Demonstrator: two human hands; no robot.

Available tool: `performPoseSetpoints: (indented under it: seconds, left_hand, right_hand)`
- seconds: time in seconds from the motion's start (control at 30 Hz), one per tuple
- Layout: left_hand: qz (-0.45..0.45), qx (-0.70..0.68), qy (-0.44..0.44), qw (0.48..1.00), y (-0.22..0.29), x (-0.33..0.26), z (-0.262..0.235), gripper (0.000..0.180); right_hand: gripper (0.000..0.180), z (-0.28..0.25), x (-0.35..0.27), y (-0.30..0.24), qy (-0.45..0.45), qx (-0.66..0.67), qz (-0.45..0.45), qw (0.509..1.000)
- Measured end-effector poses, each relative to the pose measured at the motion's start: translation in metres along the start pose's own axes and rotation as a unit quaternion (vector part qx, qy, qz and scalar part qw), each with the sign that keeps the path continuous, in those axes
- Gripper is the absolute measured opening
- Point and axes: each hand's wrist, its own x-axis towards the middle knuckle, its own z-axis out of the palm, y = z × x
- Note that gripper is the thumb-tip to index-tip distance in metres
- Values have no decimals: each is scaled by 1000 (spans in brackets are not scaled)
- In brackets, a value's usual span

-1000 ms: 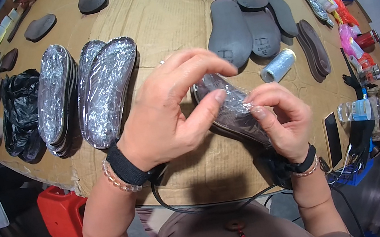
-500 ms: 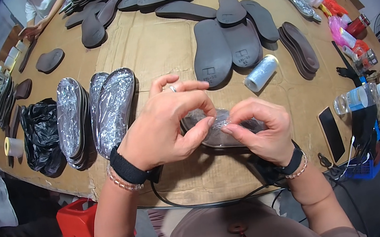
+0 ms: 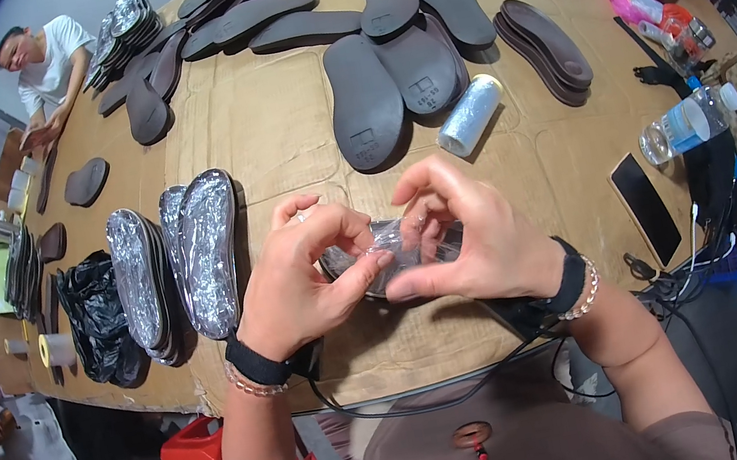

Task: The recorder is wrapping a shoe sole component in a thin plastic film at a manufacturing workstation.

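A dark insole (image 3: 338,262) lies near the front of the table, mostly hidden beneath my hands. Thin clear plastic film (image 3: 390,238) stretches over it between them. My left hand (image 3: 311,265) pinches the film's left part between thumb and fingers. My right hand (image 3: 480,245) curls round the film's right side; its bent fingers show through the film, and its thumb reaches along the insole's near edge. A roll of clear film (image 3: 471,116) lies beyond my right hand, touching or close to the bare dark insoles (image 3: 366,102).
Film-wrapped insoles (image 3: 207,253) and a black plastic bag (image 3: 96,317) lie at left. More insoles (image 3: 267,16) spread over the far side. At right are a phone (image 3: 645,206), a water bottle (image 3: 690,124) and cables. A person (image 3: 53,64) sits at the far left.
My right hand has gone from a pinch to a wider curl, with its fingers behind the film. My left hand keeps its pinch. The view has shifted, and the far person shows more.
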Motion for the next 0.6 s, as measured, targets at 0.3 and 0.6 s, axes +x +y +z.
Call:
performPoseSetpoints:
  seconds: [0.3,0.6]
  left_hand:
    - [52,18,30,998,-7,-1,6,15]
    - [78,23,57,995,-17,-8,1,12]
  right_hand:
    - [27,28,-7,24,-60,-197,-78,975]
    - [22,23,-5,13,-29,-159,-100,982]
